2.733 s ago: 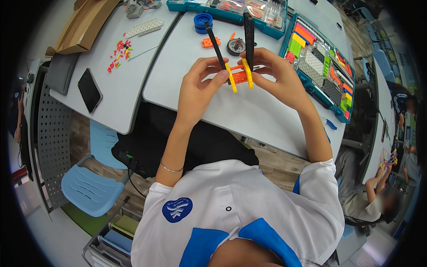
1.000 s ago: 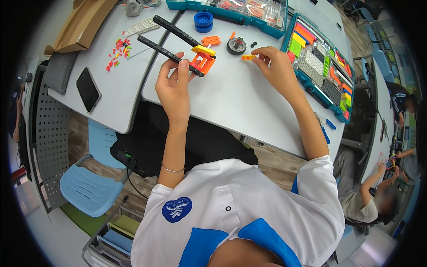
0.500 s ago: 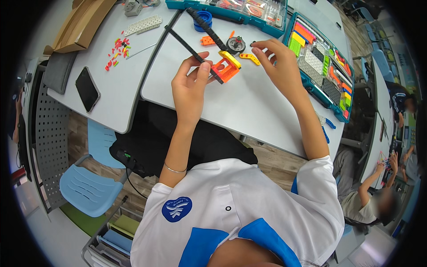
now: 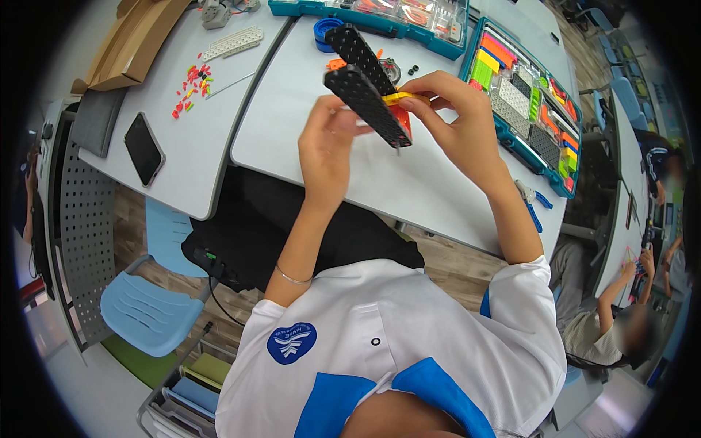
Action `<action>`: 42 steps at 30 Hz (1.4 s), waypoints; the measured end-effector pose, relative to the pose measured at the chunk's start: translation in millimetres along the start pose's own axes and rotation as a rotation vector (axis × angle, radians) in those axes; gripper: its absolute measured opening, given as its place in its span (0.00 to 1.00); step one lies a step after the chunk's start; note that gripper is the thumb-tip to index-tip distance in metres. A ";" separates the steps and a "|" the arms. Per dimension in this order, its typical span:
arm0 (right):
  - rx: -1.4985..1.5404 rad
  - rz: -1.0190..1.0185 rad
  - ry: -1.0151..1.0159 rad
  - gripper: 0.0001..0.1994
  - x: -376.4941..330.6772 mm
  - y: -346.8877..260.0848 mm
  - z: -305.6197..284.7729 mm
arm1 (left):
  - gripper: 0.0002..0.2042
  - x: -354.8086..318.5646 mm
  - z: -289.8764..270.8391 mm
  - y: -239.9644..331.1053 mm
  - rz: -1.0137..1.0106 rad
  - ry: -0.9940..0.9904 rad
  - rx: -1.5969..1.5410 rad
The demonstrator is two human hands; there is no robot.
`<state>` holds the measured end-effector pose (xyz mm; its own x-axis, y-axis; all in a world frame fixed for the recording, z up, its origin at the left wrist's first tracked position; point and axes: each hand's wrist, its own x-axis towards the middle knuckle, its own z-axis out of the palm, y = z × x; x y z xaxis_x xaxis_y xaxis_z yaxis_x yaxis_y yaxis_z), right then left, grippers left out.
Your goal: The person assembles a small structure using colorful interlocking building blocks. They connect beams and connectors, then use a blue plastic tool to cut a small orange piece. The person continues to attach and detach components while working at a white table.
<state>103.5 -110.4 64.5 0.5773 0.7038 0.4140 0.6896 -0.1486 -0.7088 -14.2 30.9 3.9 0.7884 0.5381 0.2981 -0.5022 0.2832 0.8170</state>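
Above the near part of the white table, my left hand (image 4: pixel 326 150) grips an assembly of two long black perforated plates (image 4: pixel 367 108) from their left side. The plates tilt up and away to the left. Between them, near their lower end, shows part of a red-orange block (image 4: pixel 404 117). My right hand (image 4: pixel 461 117) pinches the right end of a yellow beam (image 4: pixel 398 97) that meets the assembly. Whether the beam is fastened cannot be seen. Behind the plates lie a partly hidden grey and black wheel (image 4: pixel 391 69) and two small black pieces (image 4: pixel 414 70).
Open teal cases of building parts (image 4: pixel 478 109) stand at the back and right. A blue wheel rim (image 4: pixel 327 35) sits far left, blue-handled pliers (image 4: pixel 535 201) near right. On the left table are a phone (image 4: pixel 144 148), small bright pegs (image 4: pixel 193 84) and a cardboard box (image 4: pixel 135 44).
The assembly has been turned, so its plates' broad faces show. My right hand has come left and now pinches a yellow beam at it. The yellow beam on the table no longer shows there.
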 end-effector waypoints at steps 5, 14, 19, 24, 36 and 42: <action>0.125 0.087 -0.081 0.07 -0.8 -1.8 0.3 | 0.13 14.7 -8.9 -0.8 -0.062 -0.150 0.133; -0.001 0.008 -0.015 0.06 -10.4 -18.2 14.6 | 0.10 6.0 -5.3 -0.7 -0.060 -0.032 0.398; -0.027 -0.061 0.024 0.06 -16.1 -16.5 20.3 | 0.10 6.6 -6.1 2.3 -0.070 -0.015 0.300; 0.039 -0.045 0.014 0.07 -11.9 -22.5 13.4 | 0.13 15.6 -10.4 11.0 -0.102 -0.042 0.285; -0.655 0.053 0.035 0.06 -4.8 52.2 -11.2 | 0.13 23.0 -24.0 8.1 -0.072 0.144 0.164; -0.906 -0.009 -0.003 0.05 -7.4 73.2 0.0 | 0.13 20.5 -26.7 10.2 -0.127 0.177 0.154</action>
<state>149.7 -126.5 9.6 0.5700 0.7092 0.4149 0.7747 -0.6322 0.0162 -12.7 66.1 5.2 0.7603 0.6405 0.1081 -0.3324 0.2408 0.9119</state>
